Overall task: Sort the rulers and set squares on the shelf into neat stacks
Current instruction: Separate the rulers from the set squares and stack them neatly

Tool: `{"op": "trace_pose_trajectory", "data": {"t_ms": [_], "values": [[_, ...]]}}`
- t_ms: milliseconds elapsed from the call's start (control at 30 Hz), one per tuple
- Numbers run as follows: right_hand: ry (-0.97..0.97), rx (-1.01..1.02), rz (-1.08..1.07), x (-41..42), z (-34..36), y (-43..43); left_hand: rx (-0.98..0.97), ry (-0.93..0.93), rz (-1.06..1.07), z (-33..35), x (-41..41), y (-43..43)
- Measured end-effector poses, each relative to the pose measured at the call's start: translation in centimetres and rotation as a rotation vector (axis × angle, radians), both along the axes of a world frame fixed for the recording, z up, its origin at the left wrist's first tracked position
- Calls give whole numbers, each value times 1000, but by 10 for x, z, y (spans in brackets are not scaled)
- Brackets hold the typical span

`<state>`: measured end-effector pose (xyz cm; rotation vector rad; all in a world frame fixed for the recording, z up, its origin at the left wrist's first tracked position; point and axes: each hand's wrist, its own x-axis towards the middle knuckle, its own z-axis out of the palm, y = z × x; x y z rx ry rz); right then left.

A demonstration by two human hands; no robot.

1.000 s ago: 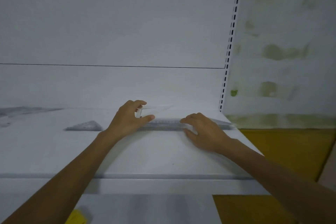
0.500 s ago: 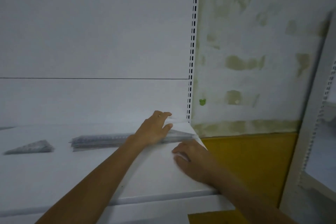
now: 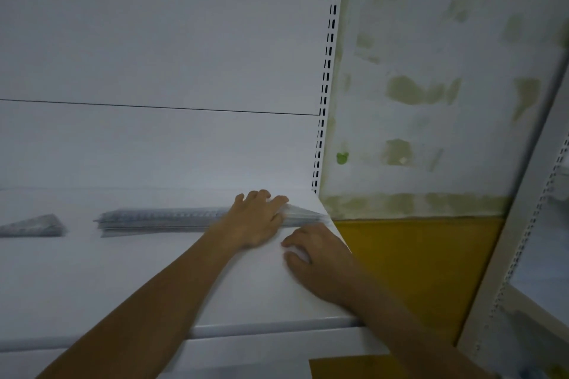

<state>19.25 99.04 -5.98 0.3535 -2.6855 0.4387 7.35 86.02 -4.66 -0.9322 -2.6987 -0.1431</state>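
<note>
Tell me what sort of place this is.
Probably a shop or stockroom: a white metal display shelf hung on a slotted upright, a stack of clear rulers laid out on it, and another slotted shelving unit at the right.

The left hand point(image 3: 252, 221) and right hand point(image 3: 320, 258) are seen bare; the left forearm point(image 3: 147, 301) and right forearm point(image 3: 415, 335) are shown uncovered to the near edge.
</note>
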Motion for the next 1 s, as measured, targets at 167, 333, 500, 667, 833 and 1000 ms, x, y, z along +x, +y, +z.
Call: {"op": "trace_pose_trajectory", "data": {"t_ms": [167,333,500,667,833,1000], "values": [[14,-16,0,2,3,-1,51,-70,-23,4,6,3],[-29,77,-34,1,9,-1,153,-13,-12,18,16,-27],[93,51,-43,-16,35,-54,272,-12,62,27,32,-126],[81,-8,103,-51,55,-180,360,38,182,32,66,-266],[70,-73,245,-68,58,-330,393,66,358,34,107,-414],[46,-114,368,-64,43,-459,420,66,475,26,140,-530]]}}
